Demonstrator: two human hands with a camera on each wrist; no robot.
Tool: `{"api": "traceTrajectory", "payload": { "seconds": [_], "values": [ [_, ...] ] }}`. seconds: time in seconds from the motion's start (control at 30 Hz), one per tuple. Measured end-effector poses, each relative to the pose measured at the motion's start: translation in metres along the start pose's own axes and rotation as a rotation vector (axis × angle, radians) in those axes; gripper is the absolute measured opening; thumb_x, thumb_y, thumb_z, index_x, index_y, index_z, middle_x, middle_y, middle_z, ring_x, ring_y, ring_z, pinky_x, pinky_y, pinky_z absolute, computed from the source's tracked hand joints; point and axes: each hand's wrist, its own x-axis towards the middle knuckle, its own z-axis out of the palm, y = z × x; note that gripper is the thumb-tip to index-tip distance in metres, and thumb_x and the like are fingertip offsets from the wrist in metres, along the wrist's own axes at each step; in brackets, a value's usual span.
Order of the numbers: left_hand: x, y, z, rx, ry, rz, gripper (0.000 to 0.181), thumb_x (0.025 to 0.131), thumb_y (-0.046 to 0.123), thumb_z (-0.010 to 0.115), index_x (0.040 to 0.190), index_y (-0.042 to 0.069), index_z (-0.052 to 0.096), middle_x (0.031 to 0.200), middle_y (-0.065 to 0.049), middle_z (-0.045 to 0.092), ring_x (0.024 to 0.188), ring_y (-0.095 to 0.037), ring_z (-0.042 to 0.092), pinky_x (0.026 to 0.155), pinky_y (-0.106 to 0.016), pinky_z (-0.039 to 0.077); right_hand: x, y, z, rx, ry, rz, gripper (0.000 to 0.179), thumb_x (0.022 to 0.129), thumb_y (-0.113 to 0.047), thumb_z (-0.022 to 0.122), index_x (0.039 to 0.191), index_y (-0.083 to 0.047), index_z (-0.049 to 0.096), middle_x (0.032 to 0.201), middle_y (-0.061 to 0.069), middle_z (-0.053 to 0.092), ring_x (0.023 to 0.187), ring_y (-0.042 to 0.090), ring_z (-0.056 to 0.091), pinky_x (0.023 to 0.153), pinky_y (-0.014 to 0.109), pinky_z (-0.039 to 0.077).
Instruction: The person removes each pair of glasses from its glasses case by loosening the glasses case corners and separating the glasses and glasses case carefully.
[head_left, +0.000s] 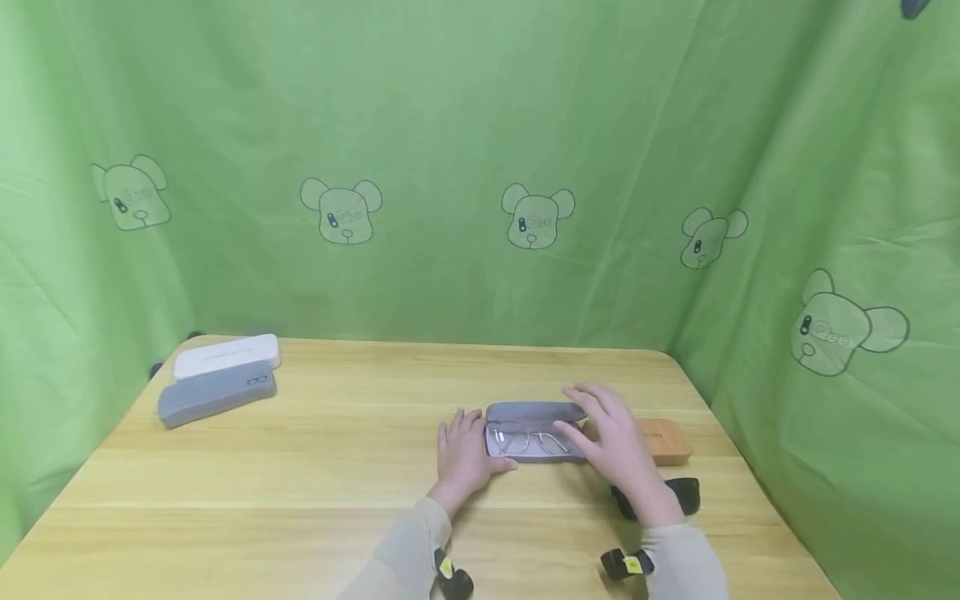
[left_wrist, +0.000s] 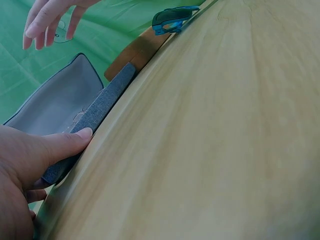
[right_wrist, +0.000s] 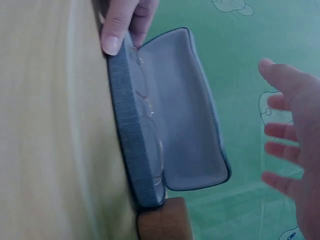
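Left hand (head_left: 463,454) clamped on open glasses case's (head_left: 528,418) left end; right hand (head_left: 617,435) hovered near right end, fingers apart. Case's long axis ran left–right; lid (right_wrist: 184,117) tilted back.

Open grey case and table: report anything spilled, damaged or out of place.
Nothing looks spilled or damaged. Only the sunglasses stand out: they lie bare on the table near the orange case, while the clear glasses sit inside the open grey case.
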Motion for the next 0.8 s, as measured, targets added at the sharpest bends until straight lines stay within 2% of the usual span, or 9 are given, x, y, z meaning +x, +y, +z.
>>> {"api": "traceTrajectory", "payload": {
  "seconds": [0.1,0.2,0.4,0.53,0.8],
  "values": [
    [0.001,-0.001,0.0,0.011,0.002,0.001,0.091,0.062,0.054,0.084,0.135,0.007,0.055,0.145,-0.011,0.051,0.142,-0.036,0.037,0.119,-0.061,0.02,-0.001,-0.001,0.004,-0.022,0.018,-0.091,0.053,0.073,-0.025,0.082,0.12,-0.007,0.065,0.114,0.013,0.065,0.105,0.03,0.061,0.09,0.048,0.053],
    [0.001,-0.001,0.001,0.015,0.001,0.003,0.091,0.062,0.055,0.084,0.135,0.008,0.055,0.145,-0.011,0.052,0.142,-0.036,0.037,0.119,-0.061,0.02,-0.004,-0.001,0.009,-0.027,-0.014,-0.119,0.051,0.072,-0.025,0.083,0.118,-0.008,0.067,0.11,0.01,0.066,0.101,0.027,0.063,0.086,0.045,0.056],
    [0.002,-0.001,0.002,0.03,0.003,0.005,0.091,0.062,0.056,0.084,0.135,0.008,0.055,0.145,-0.01,0.052,0.141,-0.036,0.038,0.119,-0.061,0.021,-0.009,0.0,0.017,-0.009,-0.139,-0.092,0.046,0.075,-0.029,0.083,0.116,-0.015,0.068,0.109,0.002,0.067,0.099,0.02,0.065,0.086,0.04,0.057],
    [0.001,-0.001,0.002,0.028,0.002,0.002,0.091,0.062,0.055,0.084,0.135,0.008,0.055,0.145,-0.01,0.052,0.141,-0.035,0.038,0.119,-0.06,0.021,-0.012,0.001,0.02,-0.022,-0.18,-0.07,0.043,0.076,-0.03,0.082,0.115,-0.016,0.069,0.108,0.002,0.068,0.097,0.02,0.067,0.085,0.041,0.058],
    [0.002,-0.002,0.003,0.016,0.0,-0.001,0.092,0.062,0.055,0.084,0.135,0.007,0.054,0.145,-0.01,0.051,0.142,-0.036,0.037,0.119,-0.061,0.02,-0.011,-0.004,0.024,-0.1,-0.296,0.07,0.044,0.081,-0.033,0.078,0.119,-0.013,0.068,0.11,0.009,0.07,0.099,0.029,0.068,0.087,0.048,0.057]
  ]
}}
